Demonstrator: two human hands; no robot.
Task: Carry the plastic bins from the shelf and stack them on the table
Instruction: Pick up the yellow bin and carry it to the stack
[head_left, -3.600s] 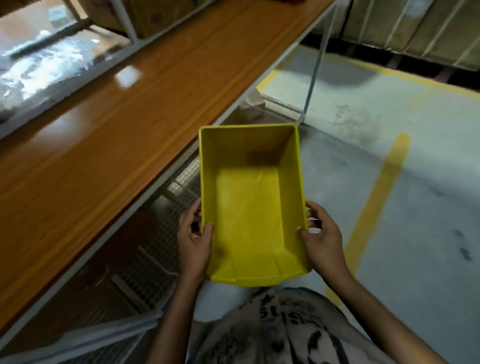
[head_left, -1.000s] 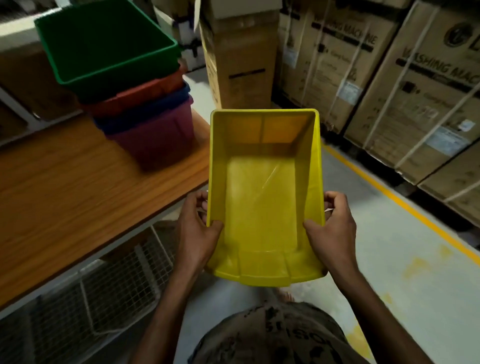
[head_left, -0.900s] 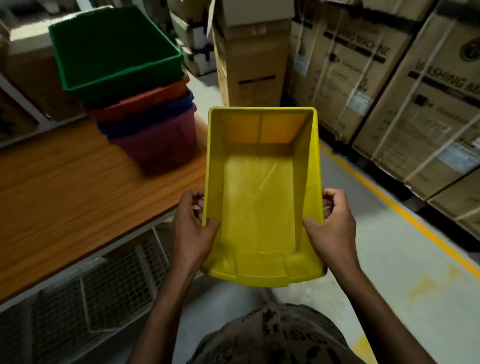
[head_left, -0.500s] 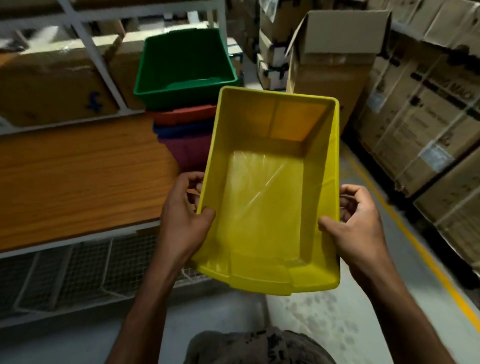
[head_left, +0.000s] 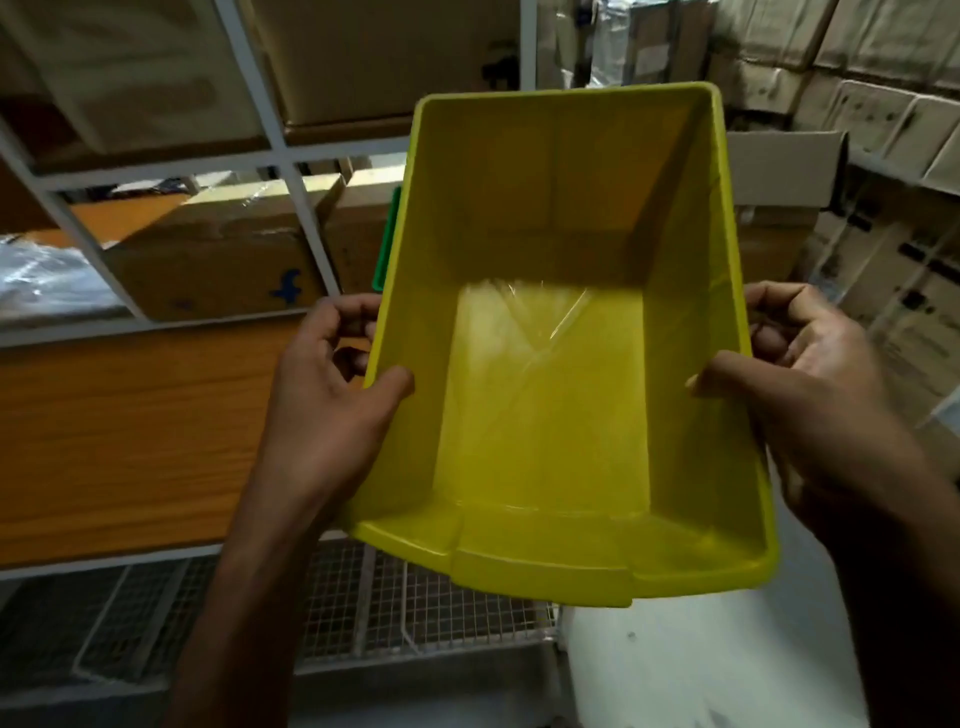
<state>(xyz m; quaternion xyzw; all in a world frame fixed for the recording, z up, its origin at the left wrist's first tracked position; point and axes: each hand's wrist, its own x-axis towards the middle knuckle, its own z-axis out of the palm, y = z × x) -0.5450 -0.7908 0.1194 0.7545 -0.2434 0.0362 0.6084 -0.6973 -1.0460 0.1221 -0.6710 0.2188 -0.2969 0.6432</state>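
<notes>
An empty yellow plastic bin (head_left: 550, 395) fills the middle of the view, held up in the air with its open side toward me. My left hand (head_left: 332, 405) grips its left rim, thumb inside. My right hand (head_left: 815, 395) grips the right rim the same way. Behind the bin's left edge a sliver of the green bin (head_left: 385, 244) shows; whatever lies beneath that green bin is hidden by the yellow bin. The wooden table (head_left: 119, 436) lies to the left, below the bin.
White metal shelving (head_left: 291, 156) with cardboard boxes (head_left: 218, 254) stands behind the table. A wire mesh shelf (head_left: 405, 603) runs under the tabletop. More cartons (head_left: 893, 218) are stacked at the right, with pale floor (head_left: 701, 670) below.
I have raised the yellow bin and carried it closer to the stacked bins. It now covers almost all of the green bin and the red, blue and purple ones beneath.
</notes>
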